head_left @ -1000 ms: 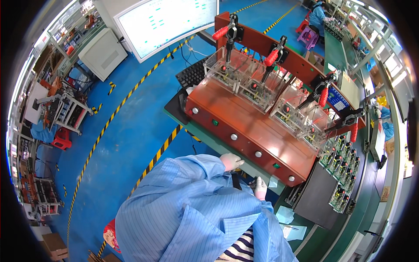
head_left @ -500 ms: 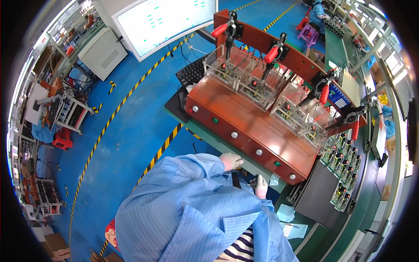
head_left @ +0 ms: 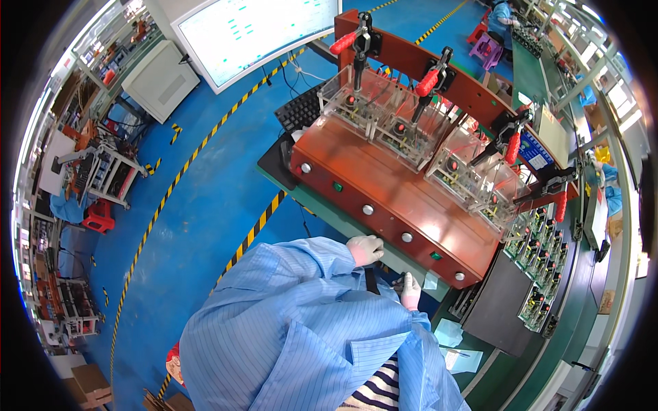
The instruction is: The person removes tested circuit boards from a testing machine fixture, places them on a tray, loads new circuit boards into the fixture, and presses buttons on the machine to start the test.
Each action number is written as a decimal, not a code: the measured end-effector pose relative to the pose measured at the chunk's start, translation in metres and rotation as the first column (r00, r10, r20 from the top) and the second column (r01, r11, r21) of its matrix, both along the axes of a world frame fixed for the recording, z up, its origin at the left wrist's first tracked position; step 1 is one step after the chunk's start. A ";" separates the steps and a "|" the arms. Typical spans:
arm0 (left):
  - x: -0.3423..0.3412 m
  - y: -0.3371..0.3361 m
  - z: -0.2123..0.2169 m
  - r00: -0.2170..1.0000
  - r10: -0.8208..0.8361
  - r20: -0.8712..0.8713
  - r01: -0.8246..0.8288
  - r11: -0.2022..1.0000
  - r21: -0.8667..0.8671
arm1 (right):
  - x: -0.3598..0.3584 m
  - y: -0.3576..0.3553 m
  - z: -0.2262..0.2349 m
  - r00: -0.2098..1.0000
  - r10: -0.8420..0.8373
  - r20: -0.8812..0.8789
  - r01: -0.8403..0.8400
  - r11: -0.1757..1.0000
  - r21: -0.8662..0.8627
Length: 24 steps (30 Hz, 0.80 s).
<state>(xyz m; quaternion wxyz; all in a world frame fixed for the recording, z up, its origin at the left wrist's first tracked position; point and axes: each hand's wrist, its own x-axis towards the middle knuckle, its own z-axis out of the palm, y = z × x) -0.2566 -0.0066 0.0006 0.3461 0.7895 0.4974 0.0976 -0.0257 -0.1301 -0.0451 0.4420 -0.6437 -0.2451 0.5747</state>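
My left hand [head_left: 365, 250], in a whitish glove, rests at the front edge of the green bench [head_left: 322, 205]. Its fingers are curled in, and whatever is under them is hidden. My right hand [head_left: 410, 291], gloved too, is a little further right at the same edge, fingers pressed together; I cannot make out anything in them. Just beyond both hands stands a red-brown test fixture [head_left: 397, 198] with silver and green buttons along its front. Clear plastic covers [head_left: 401, 123] with circuit boards under them sit on top, below black toggle clamps with red handles [head_left: 428, 82].
Several circuit boards [head_left: 538, 274] stand on the right beside a dark grey mat [head_left: 497, 305]. Light blue sheets [head_left: 449, 333] lie near my right sleeve. A monitor [head_left: 260, 41] and black keyboard [head_left: 299, 109] are at the back left. Co-workers [head_left: 502, 24] sit further off.
My left hand's fingers look slightly more curled at the bench edge. My right hand has barely moved, and the fixture stays as it was.
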 end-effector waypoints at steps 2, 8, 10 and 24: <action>0.001 0.001 -0.001 1.000 0.002 -0.014 -0.002 1.000 -0.015 | 0.000 0.000 0.000 1.000 0.002 0.008 -0.002 1.000 -0.002; 0.002 0.006 0.007 0.999 -0.013 -0.048 0.011 0.999 -0.036 | 0.001 0.001 -0.003 1.000 0.001 -0.004 -0.001 1.000 0.003; 0.004 0.008 0.012 0.997 -0.018 -0.076 0.013 0.998 -0.066 | 0.002 0.000 -0.005 1.000 -0.005 -0.017 0.005 1.000 0.011; 0.003 0.011 0.000 0.999 -0.038 -0.012 0.038 0.999 -0.033 | -0.008 -0.001 0.009 0.999 -0.027 -0.037 0.027 1.000 0.001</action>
